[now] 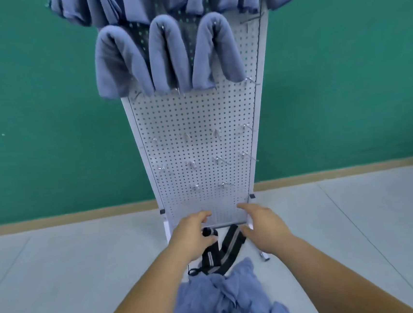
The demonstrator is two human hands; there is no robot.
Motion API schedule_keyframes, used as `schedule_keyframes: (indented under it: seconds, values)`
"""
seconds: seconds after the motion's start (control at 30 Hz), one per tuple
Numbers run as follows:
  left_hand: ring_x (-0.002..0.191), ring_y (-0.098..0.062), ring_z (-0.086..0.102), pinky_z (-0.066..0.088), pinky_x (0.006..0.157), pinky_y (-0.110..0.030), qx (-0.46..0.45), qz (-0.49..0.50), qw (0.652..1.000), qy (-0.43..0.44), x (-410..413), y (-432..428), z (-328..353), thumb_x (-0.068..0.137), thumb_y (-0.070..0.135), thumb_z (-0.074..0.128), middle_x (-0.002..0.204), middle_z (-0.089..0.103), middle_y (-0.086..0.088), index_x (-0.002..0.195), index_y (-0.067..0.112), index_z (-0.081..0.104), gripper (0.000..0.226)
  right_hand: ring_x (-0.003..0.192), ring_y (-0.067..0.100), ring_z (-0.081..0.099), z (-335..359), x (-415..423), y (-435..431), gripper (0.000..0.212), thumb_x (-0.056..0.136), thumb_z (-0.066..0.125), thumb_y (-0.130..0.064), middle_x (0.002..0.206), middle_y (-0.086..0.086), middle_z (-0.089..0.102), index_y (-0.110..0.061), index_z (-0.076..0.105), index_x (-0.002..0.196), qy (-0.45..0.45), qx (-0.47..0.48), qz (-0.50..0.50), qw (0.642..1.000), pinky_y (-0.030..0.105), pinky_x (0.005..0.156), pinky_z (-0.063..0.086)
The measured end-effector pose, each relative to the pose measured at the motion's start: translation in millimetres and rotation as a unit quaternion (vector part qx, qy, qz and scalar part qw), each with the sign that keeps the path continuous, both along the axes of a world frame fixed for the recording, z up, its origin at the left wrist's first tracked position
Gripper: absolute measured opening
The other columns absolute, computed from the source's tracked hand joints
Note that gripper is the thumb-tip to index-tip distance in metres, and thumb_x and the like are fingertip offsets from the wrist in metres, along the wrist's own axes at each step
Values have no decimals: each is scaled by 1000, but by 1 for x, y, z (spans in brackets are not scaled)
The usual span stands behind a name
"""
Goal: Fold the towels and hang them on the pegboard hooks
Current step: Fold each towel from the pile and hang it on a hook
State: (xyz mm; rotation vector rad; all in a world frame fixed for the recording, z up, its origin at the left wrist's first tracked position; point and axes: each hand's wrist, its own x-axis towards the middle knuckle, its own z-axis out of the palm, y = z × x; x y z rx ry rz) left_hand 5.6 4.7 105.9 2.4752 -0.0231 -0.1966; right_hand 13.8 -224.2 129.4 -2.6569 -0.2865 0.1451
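Plainly, the loose towels (pixel 229 298) lie behind both hands. They form a crumpled blue heap on the floor (pixel 71 257), low in the head view between the two forearms and closer to the person than either palm. Both hands reach past the heap toward the foot of the pegboard (pixel 196 117).

The left hand (pixel 194 235) has its fingers loosely curled beside the end of a black strap (pixel 230 242). Whether that grip touches the strap cannot be told at this angle. The right hand (pixel 264 229) has its grip spread and relaxed, pinching nothing, just beside the board's lower edge.

The heap shows no clear long axis. It widens toward the person, and its far tip rests against the strap, a little nearer the right wrist than the left. Reaching a towel probably means drawing the hands back and down rather than going further forward, and the right hand looks slightly better placed to do it.

Three folded towels (pixel 168 56) hang in a row higher up. Bare hooks (pixel 219 160) stand in rows below them, well apart from the heap.
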Motion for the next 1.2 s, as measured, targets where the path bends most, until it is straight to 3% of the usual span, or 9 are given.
schedule_keyframes:
  seconds: [0.17,0.33,0.5,0.6,0.73,0.83,1.0,1.07,1.2]
  values:
    - [126,-12,59,47,106,-26,18,-66,991,116,-28,-3,-71,79,35,88,140,61,6,148,35,54,76,139,25,49,-70,-21,-22,69,94,72,-35,156,3,49,-28,44,156,188,-89,69,976,32,111,41]
    - [117,-18,61,53,100,-39,90,-130,974,161,-60,-19,-127,79,42,84,129,64,8,134,38,62,60,133,25,54,-128,-45,-41,72,87,78,-33,154,2,51,-32,47,153,282,-123,57,950,36,106,47]
    - [101,-15,62,51,80,-22,117,-241,930,253,-86,-48,-164,82,35,84,121,68,7,130,31,66,52,127,26,58,-176,-68,-50,67,87,78,-30,148,6,55,-32,52,149,334,-114,41,935,32,103,50]
    - [117,-23,63,56,96,-38,168,-264,910,273,-92,-63,-181,75,46,85,132,65,6,136,34,59,67,126,29,58,-193,-73,-47,68,87,81,-29,146,5,53,-29,52,149,356,-135,68,922,40,105,51]
    - [113,-31,65,57,94,-42,230,-288,880,301,-91,-71,-190,86,28,82,125,67,-6,128,21,64,46,112,25,64,-202,-69,-40,51,79,87,-26,126,2,62,-27,65,125,345,-113,93,927,39,94,57]
    - [108,-31,66,57,90,-39,218,-261,899,276,-85,-71,-192,94,29,74,120,69,-7,122,20,69,29,103,24,68,-200,-67,-36,40,72,93,-29,113,0,68,-32,66,102,368,-109,114,916,40,91,60]
    - [82,-26,63,51,74,-38,105,-150,957,224,-76,-61,-193,100,38,63,81,63,0,96,19,69,20,103,18,64,-202,-73,-27,71,67,89,-53,110,-8,68,-34,61,129,361,-111,144,915,43,93,58]
    - [70,-20,55,47,69,-35,57,-100,972,206,-72,-56,-189,101,38,62,70,56,5,86,23,63,22,99,21,64,-202,-72,-24,58,72,85,-55,102,-5,69,-28,64,118,324,-117,130,930,39,89,55]
    - [65,-14,58,56,74,-40,-28,-8,986,166,-66,-48,-178,97,38,69,75,70,-1,77,26,63,24,98,29,63,-193,-64,-20,19,92,67,-33,104,5,70,-16,69,101,263,-95,99,955,38,84,53]
